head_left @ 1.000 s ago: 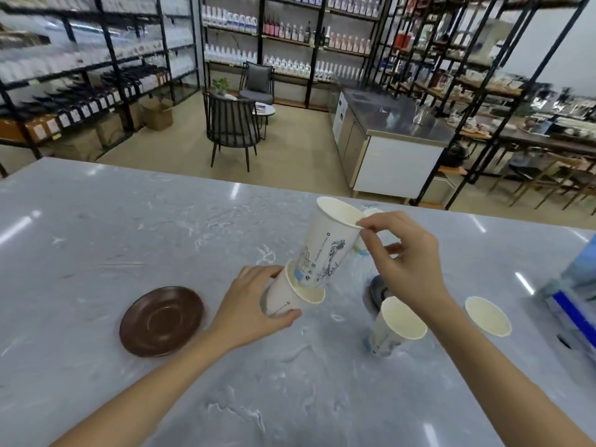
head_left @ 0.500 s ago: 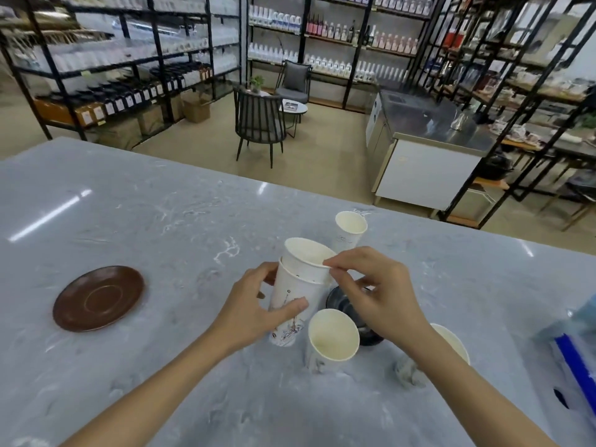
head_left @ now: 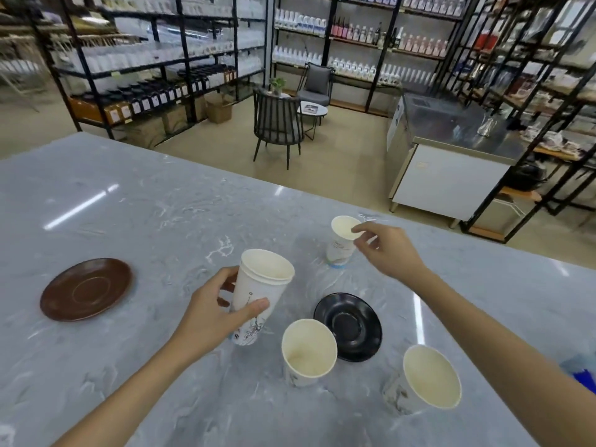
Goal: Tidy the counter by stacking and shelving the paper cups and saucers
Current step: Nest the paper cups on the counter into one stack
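My left hand grips a stack of two nested white paper cups, standing upright on the grey marble counter. My right hand has reached to the far cup and pinches its rim between thumb and fingers. Two more single cups stand near me: one in the middle and one at the right. A black saucer lies between them. A brown saucer lies at the left.
A blue and white object shows at the counter's right edge. Beyond the counter's far edge are black metal shelving racks, chairs with a small table, and a steel cabinet.
The cup in my right hand was pushed down into the cup held by my left hand. My right hand then let go and moved back to the far cup.
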`<state>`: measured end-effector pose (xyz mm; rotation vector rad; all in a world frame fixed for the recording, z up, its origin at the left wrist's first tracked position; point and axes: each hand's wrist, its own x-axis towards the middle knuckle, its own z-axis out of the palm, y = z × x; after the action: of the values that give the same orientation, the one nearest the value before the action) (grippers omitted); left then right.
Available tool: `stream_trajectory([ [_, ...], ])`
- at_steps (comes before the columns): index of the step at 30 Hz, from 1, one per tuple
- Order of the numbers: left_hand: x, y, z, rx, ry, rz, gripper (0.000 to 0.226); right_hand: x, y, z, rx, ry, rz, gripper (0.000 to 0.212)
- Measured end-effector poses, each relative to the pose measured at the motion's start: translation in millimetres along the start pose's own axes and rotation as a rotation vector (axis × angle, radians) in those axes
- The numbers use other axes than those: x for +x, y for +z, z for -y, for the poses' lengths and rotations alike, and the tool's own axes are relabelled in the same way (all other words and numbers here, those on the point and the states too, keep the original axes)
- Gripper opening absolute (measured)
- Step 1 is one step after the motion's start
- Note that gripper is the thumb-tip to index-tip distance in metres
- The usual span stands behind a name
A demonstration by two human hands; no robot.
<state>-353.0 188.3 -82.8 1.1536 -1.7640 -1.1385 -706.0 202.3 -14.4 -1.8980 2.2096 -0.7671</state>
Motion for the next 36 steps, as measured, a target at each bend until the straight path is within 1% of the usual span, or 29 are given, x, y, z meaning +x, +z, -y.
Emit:
stream_trajectory([
  [3, -17, -6, 17, -0.027, -0.06, -0.098, 0.066, 32, 13, -37, -0.161, 0.019, 0.043, 0.033],
  [6, -49, -8, 35, -0.049, -0.111, -0.199, 0.063, 46, 36, -59, -0.229, 0.011, 0.094, 0.034],
  [9, -91, -11, 46, -0.042, -0.154, -0.285, 0.065, 47, 54, -67, -0.223, 0.057, 0.035, 0.027],
  [11, -119, -12, 47, -0.046, -0.181, -0.341, 0.063, 44, 59, -67, -0.187, 0.052, -0.005, 0.025],
  [14, -156, -9, 41, -0.047, -0.202, -0.417, 0.062, 38, 54, -57, -0.156, -0.006, -0.026, 0.026],
  [17, -185, 1, 29, -0.048, -0.219, -0.459, 0.065, 23, 39, -37, -0.094, -0.097, -0.069, 0.026],
  [20, -208, 22, 7, -0.067, -0.22, -0.443, 0.066, -4, 12, -8, -0.004, -0.241, -0.103, 0.022],
  [24, -228, 54, -22, -0.088, -0.18, -0.329, 0.067, -50, -36, 30, 0.117, -0.468, -0.172, 0.018],
  [27, -234, 77, -41, -0.106, -0.145, -0.261, 0.066, -89, -77, 54, 0.199, -0.577, -0.213, 0.016],
  [30, -235, 99, -57, -0.097, -0.122, -0.228, 0.065, -129, -111, 65, 0.296, -0.608, -0.146, 0.016],
  [33, -232, 118, -67, -0.095, -0.117, -0.221, 0.059, -159, -132, 65, 0.397, -0.572, -0.044, 0.017],
  [36, -230, 133, -76, -0.106, -0.098, -0.201, 0.061, -181, -144, 58, 0.475, -0.521, 0.036, 0.017],
])
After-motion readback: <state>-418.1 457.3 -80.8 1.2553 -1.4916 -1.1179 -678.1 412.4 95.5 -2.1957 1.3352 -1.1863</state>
